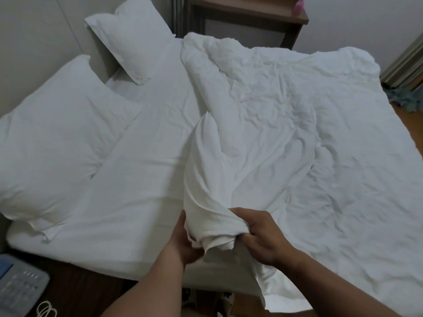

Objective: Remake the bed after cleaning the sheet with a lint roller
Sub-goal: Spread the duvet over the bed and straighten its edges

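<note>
Bare left hand (182,242), bare right hand (265,239).

pillows (68,124) left on sheet (142,170), duvet (297,124) bunched rt.

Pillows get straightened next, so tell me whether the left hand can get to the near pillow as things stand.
Probably yes, once freed. Only bare sheet lies between the left hand and the near pillow, but it and the right hand both grip the duvet, so it must let go first.
</note>
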